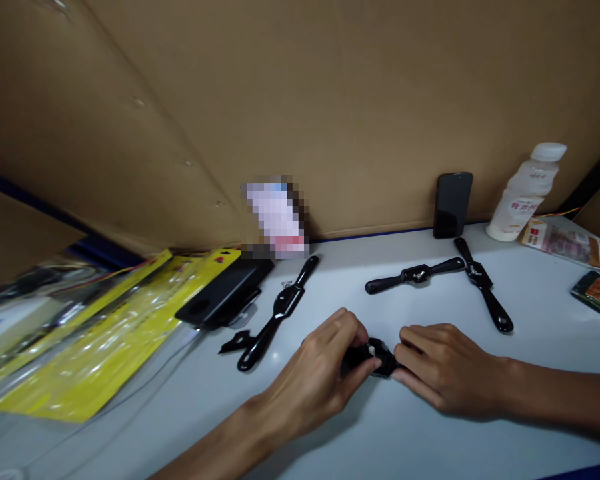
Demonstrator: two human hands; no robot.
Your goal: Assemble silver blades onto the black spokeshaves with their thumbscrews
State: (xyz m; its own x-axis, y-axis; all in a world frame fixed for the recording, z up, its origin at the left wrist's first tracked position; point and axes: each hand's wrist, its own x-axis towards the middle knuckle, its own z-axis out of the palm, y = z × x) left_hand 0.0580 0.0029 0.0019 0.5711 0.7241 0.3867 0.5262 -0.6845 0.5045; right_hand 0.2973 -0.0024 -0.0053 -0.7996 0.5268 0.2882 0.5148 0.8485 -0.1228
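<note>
Between my hands is a black spokeshave, its middle part showing with a small silver screw on top. My left hand grips its left side, the thumb and fingers closed around the body near the screw. The right-hand end is wrapped in the closed fingers of my right hand, which hide that handle. Behind them lies a spokeshave with a silver wing screw, its tip against another spokeshave. To the left, a further spokeshave rests beside a loose black metal piece and a small wing screw.
Yellow and clear plastic packages cover the left of the white table, with a black box-like device and cable. A dark phone, a bottle and food packets stand or lie along the cardboard wall.
</note>
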